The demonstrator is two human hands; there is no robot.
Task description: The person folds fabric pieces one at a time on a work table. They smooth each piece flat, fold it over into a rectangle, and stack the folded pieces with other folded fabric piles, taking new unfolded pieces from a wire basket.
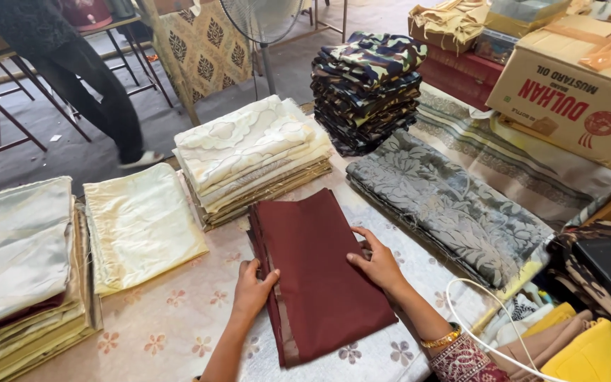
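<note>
The folded maroon cloth [319, 276] is pinched at its edge by the left hand [252, 288] and pressed flat under the open right hand [378, 263]; it is judged soft, light, best gripped along folded edges.

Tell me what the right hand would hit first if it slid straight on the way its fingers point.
The right hand points up-left across the maroon folded cloth. Going on, it would probably meet the stack of cream fabrics first, though depth is hard to judge.

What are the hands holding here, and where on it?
Both rest on the folded maroon cloth: left hand grips its left folded edge, right hand presses flat near its right edge.
</note>
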